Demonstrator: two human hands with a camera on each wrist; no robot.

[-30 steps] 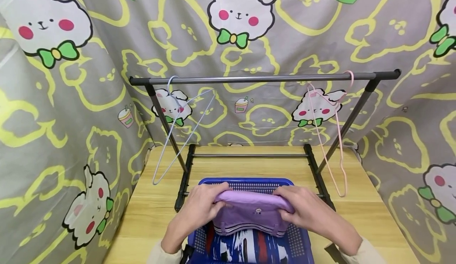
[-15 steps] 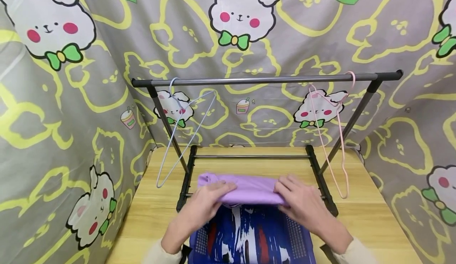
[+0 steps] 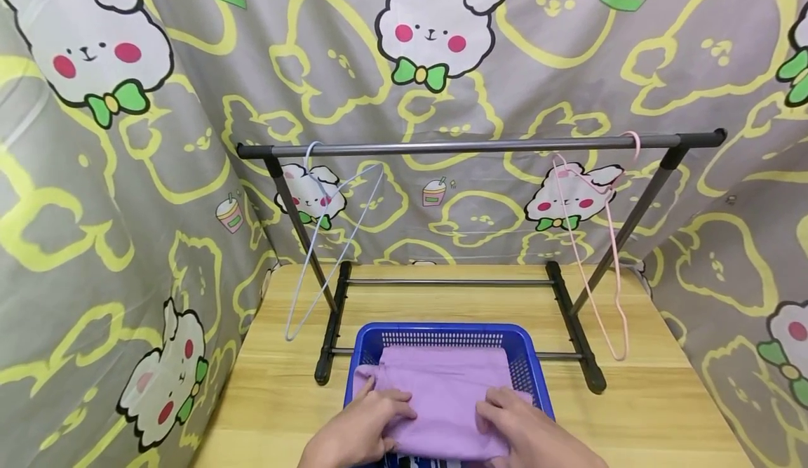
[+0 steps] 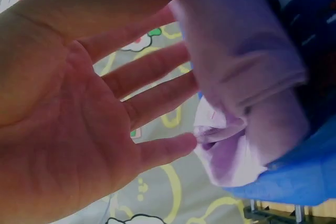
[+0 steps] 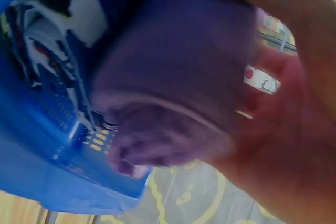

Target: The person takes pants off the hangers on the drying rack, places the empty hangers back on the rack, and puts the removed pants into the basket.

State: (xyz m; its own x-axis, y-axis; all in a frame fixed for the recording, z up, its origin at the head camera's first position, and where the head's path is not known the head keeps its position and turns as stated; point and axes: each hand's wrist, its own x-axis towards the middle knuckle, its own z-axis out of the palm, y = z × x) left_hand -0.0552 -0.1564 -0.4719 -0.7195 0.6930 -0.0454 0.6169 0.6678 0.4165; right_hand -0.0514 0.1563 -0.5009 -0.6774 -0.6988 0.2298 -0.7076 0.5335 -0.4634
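A folded purple garment [image 3: 448,391] lies in the blue plastic basket [image 3: 442,327], low in the head view. My left hand [image 3: 356,426] holds its left side; in the left wrist view the thumb is on the near face and the fingers reach behind the cloth. On the right side, my right hand [image 3: 530,429] grips the garment between thumb and fingers, and the right wrist view shows a rolled, layered edge. Under it is a blue, white and red patterned cloth [image 5: 86,11], mostly covered in the head view.
Behind the basket stands a rack with a grey bar [image 3: 454,147] and black feet on the wooden table [image 3: 252,412]. A pale blue hanger [image 3: 341,260] hangs at its left, a pink hanger [image 3: 615,257] at its right. A printed curtain [image 3: 379,114] surrounds the table.
Both hands have brought the purple garment up and forward, then down into the basket toward me. It now lies flat over the patterned cloth. The head view has shifted slightly.
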